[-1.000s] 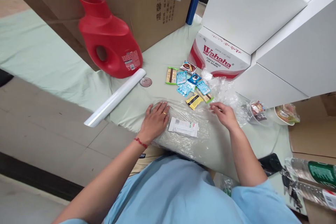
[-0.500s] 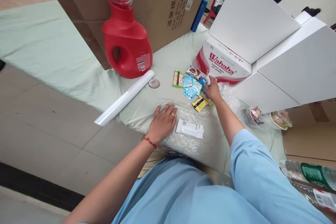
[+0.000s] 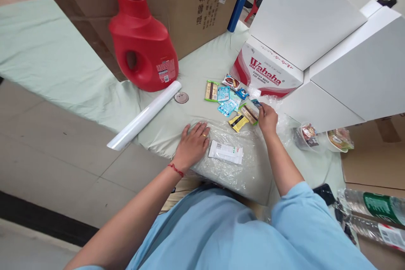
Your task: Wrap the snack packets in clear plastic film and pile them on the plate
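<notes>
My left hand (image 3: pixel 191 145) lies flat, fingers stretched out, on the edge of clear plastic wrap (image 3: pixel 253 173) spread over the cloth. Just right of it, a white packet (image 3: pixel 225 152) rests on the wrap. My right hand (image 3: pixel 268 119) pinches a small dark blue packet (image 3: pixel 256 103) at the right side of a snack pile. In that pile are light blue packets (image 3: pixel 227 107), a yellow packet (image 3: pixel 238 122), green-edged biscuit packets (image 3: pixel 211 91), a blue packet (image 3: pixel 242 93) and a red-brown cake packet (image 3: pixel 230 82). Crumpled white material (image 3: pixel 254 92) sits behind the right fingers.
A red detergent jug (image 3: pixel 148 46) stands at the back left before a large cardboard box (image 3: pixel 186 4). A white roll (image 3: pixel 145 116) and round disc (image 3: pixel 181 97) lie nearby. Back right are a Wahaha carton (image 3: pixel 265 71) and white boxes; snack bowls (image 3: pixel 305 137) and bottles (image 3: pixel 373 206) sit right.
My right hand has moved right and toward me, with the dark blue packet in its fingers. My left hand still lies flat on the wrap. The camera view has shifted slightly.
</notes>
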A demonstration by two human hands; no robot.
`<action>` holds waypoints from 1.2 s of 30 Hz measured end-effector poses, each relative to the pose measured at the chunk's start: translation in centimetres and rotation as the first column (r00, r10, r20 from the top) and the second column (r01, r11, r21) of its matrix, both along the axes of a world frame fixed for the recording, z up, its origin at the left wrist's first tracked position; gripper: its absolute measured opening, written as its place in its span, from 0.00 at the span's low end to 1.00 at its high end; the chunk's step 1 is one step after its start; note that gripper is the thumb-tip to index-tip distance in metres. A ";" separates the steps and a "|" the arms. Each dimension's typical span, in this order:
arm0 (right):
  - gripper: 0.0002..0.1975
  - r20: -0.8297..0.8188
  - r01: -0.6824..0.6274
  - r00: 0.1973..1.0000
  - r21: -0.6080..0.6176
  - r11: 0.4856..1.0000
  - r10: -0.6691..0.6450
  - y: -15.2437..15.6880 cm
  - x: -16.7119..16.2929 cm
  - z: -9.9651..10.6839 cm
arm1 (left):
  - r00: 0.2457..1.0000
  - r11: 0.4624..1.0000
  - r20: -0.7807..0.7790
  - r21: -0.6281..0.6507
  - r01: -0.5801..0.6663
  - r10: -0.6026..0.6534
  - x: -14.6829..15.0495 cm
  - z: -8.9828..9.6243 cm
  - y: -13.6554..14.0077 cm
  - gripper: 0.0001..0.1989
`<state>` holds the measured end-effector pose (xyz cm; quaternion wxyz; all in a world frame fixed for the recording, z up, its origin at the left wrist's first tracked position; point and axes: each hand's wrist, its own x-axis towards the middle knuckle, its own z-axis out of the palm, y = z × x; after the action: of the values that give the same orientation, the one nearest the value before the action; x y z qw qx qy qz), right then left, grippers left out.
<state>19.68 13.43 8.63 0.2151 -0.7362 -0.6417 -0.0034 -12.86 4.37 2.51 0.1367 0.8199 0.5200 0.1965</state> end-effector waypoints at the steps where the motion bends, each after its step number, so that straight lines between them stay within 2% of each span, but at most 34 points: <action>1: 0.23 -0.012 -0.061 0.998 0.083 0.995 0.062 -1.6 -0.4 0.5 | 1.000 1.000 -0.002 -0.003 -0.004 0.004 0.0 0.0 0.0 0.24; 2: 0.22 -0.019 -0.135 0.990 0.137 0.981 0.138 -3.4 -1.0 0.9 | 1.000 1.000 -0.004 -0.005 -0.007 0.007 0.1 0.0 0.0 0.24; 4: 0.20 -0.046 -0.261 0.962 0.152 0.953 0.271 -7.5 -2.5 1.1 | 1.000 1.000 -0.010 -0.007 -0.010 0.010 0.1 0.0 0.1 0.24; 8: 0.19 -0.049 -0.404 0.914 0.017 0.915 0.404 -14.4 -5.8 -1.2 | 0.999 1.000 -0.042 -0.018 -0.012 0.011 0.1 0.0 0.1 0.24; 11: 0.19 -0.049 -0.518 0.855 -0.133 0.845 0.516 -16.8 -7.4 -3.7 | 0.997 1.000 -0.073 -0.017 -0.012 0.010 0.1 0.1 0.1 0.25; 13: 0.21 -0.076 -0.569 0.821 -0.193 0.800 0.566 -17.2 -7.9 -4.8 | 0.997 1.000 -0.082 -0.013 -0.014 0.013 0.2 0.2 0.1 0.25; 15: 0.21 -0.112 -0.583 0.812 -0.191 0.790 0.572 -17.2 -7.9 -5.3 | 0.996 1.000 -0.085 -0.009 -0.015 0.015 0.2 0.2 0.1 0.25; 18: 0.19 -0.174 -0.587 0.808 -0.143 0.797 0.563 -16.9 -7.5 -5.2 | 0.996 1.000 -0.088 0.000 -0.014 0.014 0.2 0.2 0.2 0.25; 20: 0.21 -0.191 -0.558 0.826 -0.140 0.818 0.530 -16.6 -7.4 -4.9 | 0.996 1.000 -0.083 0.004 -0.012 0.012 0.2 0.1 0.2 0.25; 24: 0.29 -0.165 -0.498 0.867 -0.276 0.822 0.470 -15.9 -8.0 -4.0 | 0.998 1.000 -0.069 0.000 -0.007 0.007 0.2 0.0 0.2 0.25; 26: 0.29 -0.144 -0.477 0.878 -0.332 0.814 0.456 -15.6 -8.6 -3.4 | 0.998 1.000 -0.063 0.002 -0.007 0.007 0.1 -0.1 0.1 0.25; 30: 0.28 -0.108 -0.419 0.906 -0.364 0.832 0.409 -15.6 -9.9 -2.5 | 0.998 1.000 -0.061 0.002 -0.004 0.004 0.1 -0.2 0.1 0.25; 34: 0.28 -0.123 -0.392 0.920 -0.363 0.846 0.373 -16.2 -10.4 -2.9 | 0.998 1.000 -0.065 -0.002 -0.002 0.002 -0.1 -0.1 0.2 0.24; 36: 0.28 -0.159 -0.396 0.918 -0.316 0.862 0.364 -16.7 -10.2 -3.4 | 0.998 1.000 -0.063 -0.005 0.003 -0.003 -0.2 0.0 0.2 0.24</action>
<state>9.51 -3.31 5.21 0.1102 -0.6204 -0.7542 0.1849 -13.07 4.55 2.47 0.1224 0.8262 0.5233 0.1691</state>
